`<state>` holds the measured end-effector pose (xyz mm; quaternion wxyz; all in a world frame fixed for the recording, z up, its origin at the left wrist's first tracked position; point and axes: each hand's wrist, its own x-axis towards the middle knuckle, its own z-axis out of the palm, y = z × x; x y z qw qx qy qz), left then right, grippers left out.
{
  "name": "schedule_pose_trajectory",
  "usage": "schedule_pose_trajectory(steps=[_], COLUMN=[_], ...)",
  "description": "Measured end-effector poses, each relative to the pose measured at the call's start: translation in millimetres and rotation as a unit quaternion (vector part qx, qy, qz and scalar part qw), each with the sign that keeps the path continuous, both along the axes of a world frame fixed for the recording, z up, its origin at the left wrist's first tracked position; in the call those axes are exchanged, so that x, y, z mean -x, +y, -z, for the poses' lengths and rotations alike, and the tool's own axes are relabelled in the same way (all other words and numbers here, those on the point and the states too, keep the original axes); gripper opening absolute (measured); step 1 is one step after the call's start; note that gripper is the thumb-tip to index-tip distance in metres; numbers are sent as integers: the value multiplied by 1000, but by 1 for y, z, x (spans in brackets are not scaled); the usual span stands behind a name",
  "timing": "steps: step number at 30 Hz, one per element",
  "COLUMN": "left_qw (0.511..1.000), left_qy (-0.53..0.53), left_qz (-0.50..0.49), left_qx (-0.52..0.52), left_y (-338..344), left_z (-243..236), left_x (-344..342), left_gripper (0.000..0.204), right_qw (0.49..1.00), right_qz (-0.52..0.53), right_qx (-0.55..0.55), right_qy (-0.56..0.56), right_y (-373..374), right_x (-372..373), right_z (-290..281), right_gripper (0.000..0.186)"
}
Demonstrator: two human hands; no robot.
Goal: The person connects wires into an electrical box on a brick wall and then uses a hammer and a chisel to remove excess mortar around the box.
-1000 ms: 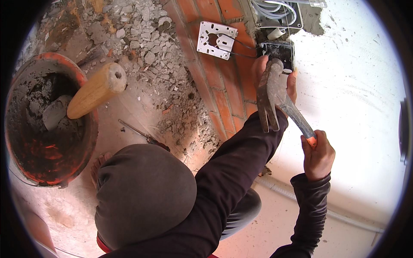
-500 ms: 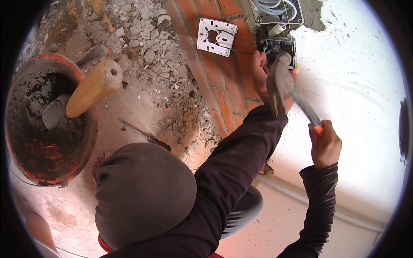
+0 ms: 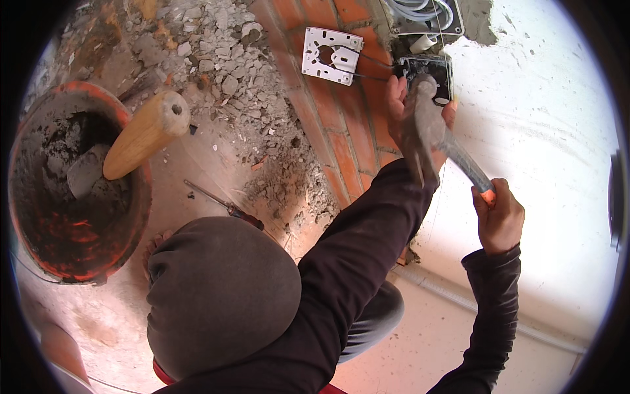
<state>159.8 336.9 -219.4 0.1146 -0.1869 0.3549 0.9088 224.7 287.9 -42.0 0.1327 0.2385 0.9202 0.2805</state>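
My right hand point(image 3: 501, 218) is wrapped round the orange-and-dark handle of a claw hammer point(image 3: 469, 164). The hammer's metal head hangs over my left hand point(image 3: 398, 105) and hides its palm. Beyond it, a dark square electrical box point(image 3: 430, 64) is set at the wall edge. My left fingers lie along the box's left side and at its lower right corner, seemingly gripping it. A small white round piece shows in the box's lower right. Dark wires run from the box to a white square mounting plate point(image 3: 332, 56) on the bricks.
Another box with coiled grey cable point(image 3: 420, 12) lies above. A bucket of grey mortar point(image 3: 79, 262) holds a wooden-handled trowel point(image 3: 147, 131). Rubble point(image 3: 226, 65) and a screwdriver point(image 3: 223, 203) lie on the floor. My grey-trousered knee point(image 3: 223, 295) is in front, beside a white wall point(image 3: 545, 131).
The hammer head has shifted slightly down and left, showing more of the box and the white round piece. My right hand has moved slightly right. My left hand stays at the box.
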Motion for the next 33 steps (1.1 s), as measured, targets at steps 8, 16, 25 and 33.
schedule_pose_trajectory(steps=[8,16,25,33], left_qw=[997,1000,991,998], left_qy=[-36,-21,-5,1], left_qz=[-20,1,28,-6], left_qx=[-66,15,129,67], left_y=[20,5,9,14], left_z=[-2,-2,0,3], left_x=[-11,-4,-3,-6], left_gripper=[92,92,88,82], right_qw=[999,1000,1000,1000], right_qz=[28,-1,-5,-7], right_qx=[-33,-3,11,0], right_qy=[2,4,9,16], right_y=[11,4,5,4], right_x=[-4,-6,-14,-12], right_z=[-2,4,5,4], right_gripper=[25,29,29,27])
